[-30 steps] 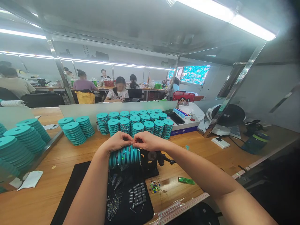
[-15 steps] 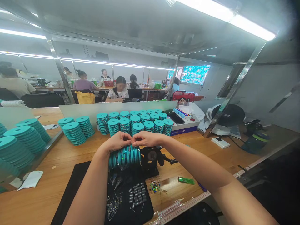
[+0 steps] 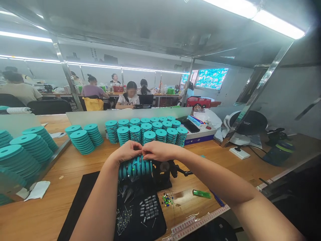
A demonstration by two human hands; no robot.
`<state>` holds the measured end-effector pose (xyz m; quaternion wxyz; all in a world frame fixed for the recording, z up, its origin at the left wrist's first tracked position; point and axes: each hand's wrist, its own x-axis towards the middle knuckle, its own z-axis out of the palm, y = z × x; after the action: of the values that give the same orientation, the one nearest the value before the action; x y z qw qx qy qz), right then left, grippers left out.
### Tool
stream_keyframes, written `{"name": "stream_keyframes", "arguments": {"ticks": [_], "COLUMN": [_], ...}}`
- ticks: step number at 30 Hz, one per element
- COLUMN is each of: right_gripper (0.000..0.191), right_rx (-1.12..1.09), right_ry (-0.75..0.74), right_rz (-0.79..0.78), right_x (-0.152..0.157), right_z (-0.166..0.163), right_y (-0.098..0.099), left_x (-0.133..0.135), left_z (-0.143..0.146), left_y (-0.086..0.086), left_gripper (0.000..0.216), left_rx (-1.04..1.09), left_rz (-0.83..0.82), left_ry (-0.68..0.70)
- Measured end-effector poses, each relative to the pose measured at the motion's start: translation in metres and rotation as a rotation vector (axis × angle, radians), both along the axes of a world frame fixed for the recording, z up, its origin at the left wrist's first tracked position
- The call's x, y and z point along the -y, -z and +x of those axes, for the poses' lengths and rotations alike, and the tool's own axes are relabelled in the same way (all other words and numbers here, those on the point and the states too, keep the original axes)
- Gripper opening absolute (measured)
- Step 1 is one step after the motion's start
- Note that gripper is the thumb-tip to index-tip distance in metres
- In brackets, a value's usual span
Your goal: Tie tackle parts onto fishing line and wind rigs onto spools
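Two pinching grips | left hand | right hand | fingers closed on teal discs

The left hand and right hand pinch stacked teal discs; a black clamp stands just beside.

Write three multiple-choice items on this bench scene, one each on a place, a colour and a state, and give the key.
1. Where is the green lighter?
A) On the black mat
B) On the wooden bench
C) In a hand

2. What colour are the stacked discs?
A) Red
B) White
C) Teal

3. How are the hands placed?
A) Left hand and right hand both on the row of discs
B) Only the left hand on it
C) Both flat on the bench

Key:
1. B: it lies on bare wood.
2. C: every stack shows that colour.
3. A: both hands' fingers meet over the row.
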<state>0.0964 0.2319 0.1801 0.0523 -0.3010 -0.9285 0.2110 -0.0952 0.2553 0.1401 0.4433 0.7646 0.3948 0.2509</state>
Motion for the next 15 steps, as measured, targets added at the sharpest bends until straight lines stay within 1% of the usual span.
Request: {"name": "stream_keyframes", "arguments": {"ticks": [2, 4, 9, 15], "right_gripper": [0.013, 0.013, 0.014, 0.012], "right_rx": [0.002, 0.015, 0.070, 0.114], "right_ry": [0.017, 0.012, -0.025, 0.010], "right_rz": [0.032, 0.018, -0.133, -0.265], "right_x": [0.004, 0.003, -0.013, -0.021], "right_z": [-0.001, 0.000, 0.007, 0.004], "right_y": [-0.002, -0.004, -0.012, -0.020], "left_x": [0.000, 0.000, -0.001, -0.002], "left_z": [0.000, -0.001, -0.001, -0.001], "left_y": [-0.001, -0.002, 0.000, 0.003], "left_gripper": [0.021, 0.021, 0.024, 0.024], "left_rx": [-0.005, -0.008, 0.000, 0.004], "left_rz": [0.003, 0.004, 0.004, 0.003], "left_ry": [0.000, 0.002, 0.009, 0.014]}}
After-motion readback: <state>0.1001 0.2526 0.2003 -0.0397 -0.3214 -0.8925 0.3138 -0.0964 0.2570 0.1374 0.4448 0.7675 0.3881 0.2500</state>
